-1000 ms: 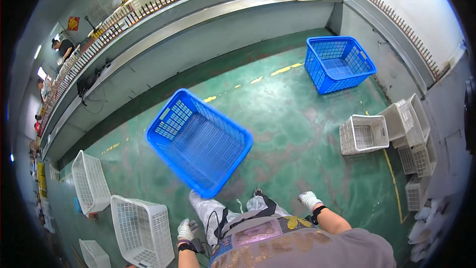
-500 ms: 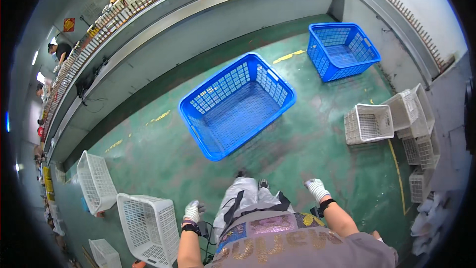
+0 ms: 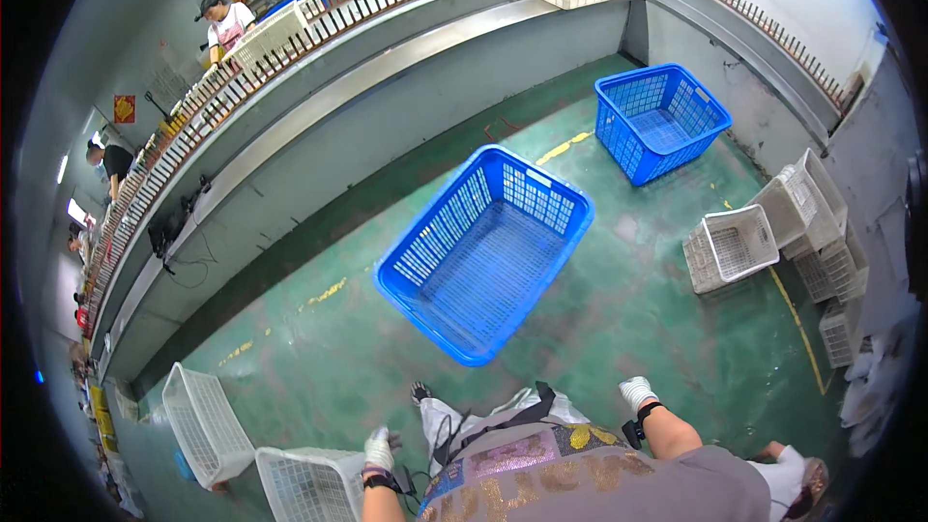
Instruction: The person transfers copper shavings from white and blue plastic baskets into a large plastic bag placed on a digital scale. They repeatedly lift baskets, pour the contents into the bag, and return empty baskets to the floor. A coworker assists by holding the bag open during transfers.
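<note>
My left hand [image 3: 380,449], in a pale knitted glove, hangs beside a white plastic crate [image 3: 307,485] at lower left. Its fingers are loosely apart and nothing shows in them; I cannot tell whether it touches the crate. Out over the green floor is my right hand [image 3: 637,391], in a white ribbed glove, loosely open, its fingertips partly turned away. No object shows in it. Ahead of my feet a large blue basket [image 3: 474,261] of open lattice rests on the floor, apart from both hands. Inside, only its bare lattice bottom shows.
A second blue basket [image 3: 659,126] stands at the far right. White crates [image 3: 735,244] are stacked along the right wall; another white crate [image 3: 208,425] leans at left. A grey ledge [image 3: 387,82] bounds the far side, with people [image 3: 227,24] behind it. Another person [image 3: 788,483] is at lower right.
My view has tilted and turned, so the blue baskets sit lower in it. My feet have shifted in a step. Another person has come into view at lower right. Both hands remain without an object.
</note>
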A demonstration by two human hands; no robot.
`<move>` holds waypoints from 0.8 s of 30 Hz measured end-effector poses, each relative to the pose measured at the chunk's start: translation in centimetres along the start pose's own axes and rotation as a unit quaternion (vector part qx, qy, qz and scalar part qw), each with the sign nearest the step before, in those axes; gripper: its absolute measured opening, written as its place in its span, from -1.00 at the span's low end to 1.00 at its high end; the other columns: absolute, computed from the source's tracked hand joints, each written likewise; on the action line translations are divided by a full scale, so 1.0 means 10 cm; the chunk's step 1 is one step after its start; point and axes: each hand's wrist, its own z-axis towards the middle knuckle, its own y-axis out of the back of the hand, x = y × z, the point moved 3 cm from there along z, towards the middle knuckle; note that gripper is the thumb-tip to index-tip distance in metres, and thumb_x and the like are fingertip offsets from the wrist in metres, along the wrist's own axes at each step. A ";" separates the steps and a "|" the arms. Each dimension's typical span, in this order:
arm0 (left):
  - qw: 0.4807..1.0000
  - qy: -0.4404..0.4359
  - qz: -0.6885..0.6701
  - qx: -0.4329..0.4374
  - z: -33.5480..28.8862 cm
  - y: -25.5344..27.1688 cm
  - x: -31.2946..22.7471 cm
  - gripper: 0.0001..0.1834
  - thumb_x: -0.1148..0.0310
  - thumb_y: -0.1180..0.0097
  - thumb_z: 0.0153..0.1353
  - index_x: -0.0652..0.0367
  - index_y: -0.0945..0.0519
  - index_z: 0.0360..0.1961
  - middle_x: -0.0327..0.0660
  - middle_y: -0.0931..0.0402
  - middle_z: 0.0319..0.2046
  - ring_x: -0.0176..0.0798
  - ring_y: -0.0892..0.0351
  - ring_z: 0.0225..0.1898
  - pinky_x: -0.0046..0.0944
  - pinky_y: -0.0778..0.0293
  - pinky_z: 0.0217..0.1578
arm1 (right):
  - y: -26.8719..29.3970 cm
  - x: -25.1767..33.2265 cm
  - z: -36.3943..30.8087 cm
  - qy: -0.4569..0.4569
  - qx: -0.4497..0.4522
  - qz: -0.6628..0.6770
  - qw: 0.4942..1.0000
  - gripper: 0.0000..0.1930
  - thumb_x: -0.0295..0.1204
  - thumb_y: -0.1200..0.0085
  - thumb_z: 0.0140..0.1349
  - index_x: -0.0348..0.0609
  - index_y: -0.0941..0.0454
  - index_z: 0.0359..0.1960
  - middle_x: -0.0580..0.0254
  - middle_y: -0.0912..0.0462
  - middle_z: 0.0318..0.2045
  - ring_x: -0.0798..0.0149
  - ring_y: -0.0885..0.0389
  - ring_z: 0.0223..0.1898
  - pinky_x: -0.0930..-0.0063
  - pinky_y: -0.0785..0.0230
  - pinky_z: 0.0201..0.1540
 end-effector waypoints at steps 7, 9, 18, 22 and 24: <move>0.993 0.089 -0.074 0.021 1.08 1.53 0.30 -0.50 0.04 0.04 0.30 0.17 -0.36 0.12 0.03 -0.52 -0.07 0.07 -0.53 -0.10 0.14 -0.46 -0.06 | -0.38 2.21 -0.60 0.061 -0.024 0.051 0.997 -0.68 -0.22 0.00 0.18 -0.14 -0.67 -0.20 -0.05 -0.67 -0.19 -0.05 -0.62 -0.06 0.19 -0.45 0.00; 0.993 0.100 -0.059 0.015 1.25 2.04 0.36 -0.49 -0.03 0.03 0.28 0.16 -0.47 0.04 -0.07 -0.53 -0.11 -0.09 -0.49 -0.05 0.03 -0.43 -0.04 | -0.52 2.79 -0.90 0.084 -0.029 0.046 0.995 -0.68 -0.26 0.03 0.13 -0.15 -0.69 -0.24 -0.03 -0.67 -0.19 -0.04 -0.63 -0.09 0.20 -0.45 0.00; 0.976 0.132 -0.157 -0.077 2.07 3.64 -0.24 -0.56 0.08 0.06 0.31 0.18 -0.34 0.06 0.01 -0.54 -0.13 0.09 -0.56 -0.13 0.17 -0.48 -0.05 | -0.91 4.30 -1.70 0.203 -0.023 0.061 0.977 -0.68 -0.22 -0.02 0.13 -0.04 -0.70 -0.18 -0.09 -0.65 -0.15 -0.08 -0.60 -0.05 0.17 -0.41 0.06; 0.982 0.060 -0.143 -0.106 2.16 3.46 -0.79 -0.56 0.09 0.01 0.30 0.14 -0.35 0.06 0.00 -0.55 -0.18 0.06 -0.56 -0.16 0.17 -0.50 -0.10 | -0.99 4.08 -1.69 0.116 -0.044 0.095 0.988 -0.70 -0.25 0.01 0.14 -0.07 -0.71 -0.24 -0.07 -0.67 -0.20 -0.08 -0.63 -0.12 0.21 -0.44 0.02; 0.992 0.029 -0.104 -0.069 2.15 3.26 -0.97 -0.53 0.10 -0.01 0.25 0.16 -0.38 0.08 0.04 -0.54 -0.12 0.12 -0.56 -0.12 0.22 -0.46 -0.06 | -1.06 3.92 -1.66 0.067 -0.053 0.073 0.994 -0.70 -0.26 -0.01 0.12 -0.15 -0.70 -0.28 -0.08 -0.67 -0.22 -0.09 -0.64 -0.12 0.19 -0.45 0.00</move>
